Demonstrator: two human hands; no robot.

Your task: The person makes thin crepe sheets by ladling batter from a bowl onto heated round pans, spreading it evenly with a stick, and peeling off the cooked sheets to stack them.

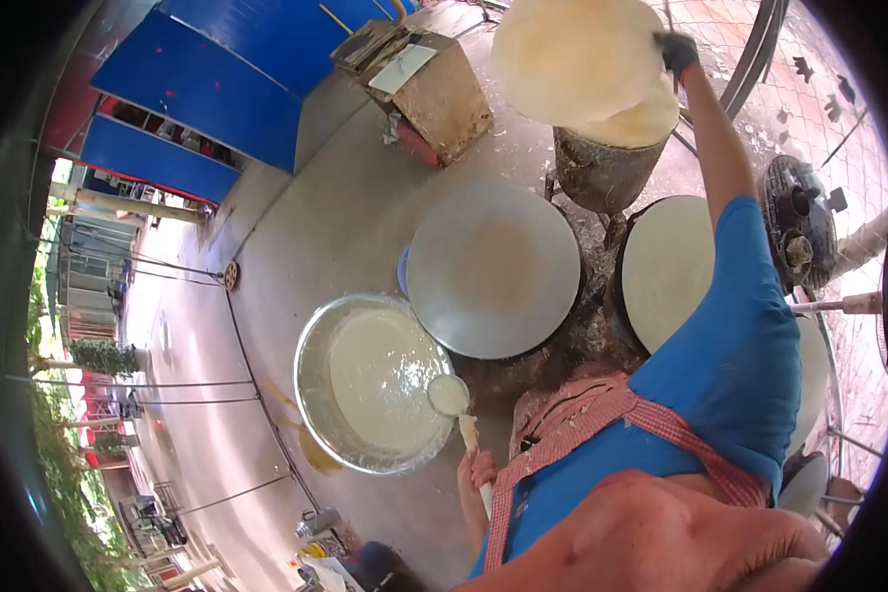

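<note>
My left hand [479, 468] is closed around the handle of a ladle [450, 395]. The ladle's bowl, full of pale batter, is over the near rim of a wide metal basin [309, 414] that holds more batter [380, 370]. My right hand [675, 51], in a dark glove, is stretched far out and closed on a thin stick [670, 15]. Beside it a large, thin, round flatbread [572, 59] is above another pale sheet [646, 118] on top of a round drum-like stand [607, 170]. A round griddle [493, 271] with a brownish centre stands next to the basin.
A second griddle [666, 271] covered by a pale layer is partly behind my right arm. A dark motor-like device [799, 222] stands at right. A worn box [432, 94] and blue panels [207, 74] are at the far side. A cable runs across the concrete floor [266, 326].
</note>
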